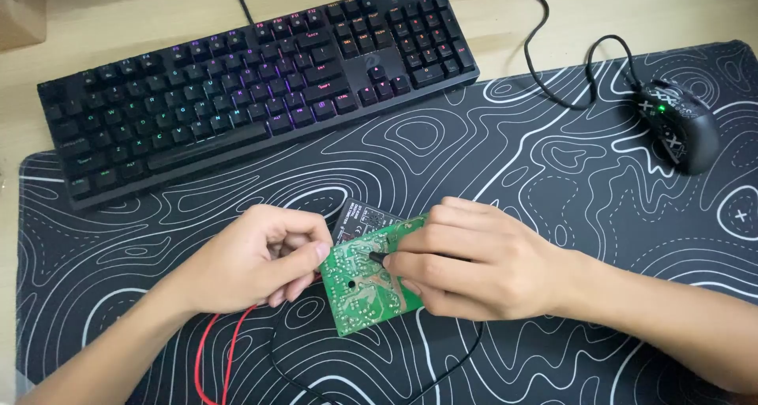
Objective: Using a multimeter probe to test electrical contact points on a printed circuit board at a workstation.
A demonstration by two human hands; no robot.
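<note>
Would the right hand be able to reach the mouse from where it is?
Probably yes: the mouse lies uncovered on the mat, nothing between it and the right hand, though those fingers currently hold a black probe.

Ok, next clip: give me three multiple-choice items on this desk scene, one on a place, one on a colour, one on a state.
1. Where does the mouse lie?
A. on the patterned mat, far right
B. on the keyboard
C. under the board

2. What colour is the circuit board?
A. blue
B. green
C. white

3. What is the right hand doing?
A. resting flat on the mat
B. typing
C. holding a dark probe tip to the board

Key: 1 A, it sits on the desk mat right of the keyboard. 2 B, its face is green. 3 C, the fingers pinch the probe against the board, while the left hand grips the board's edge.
</note>
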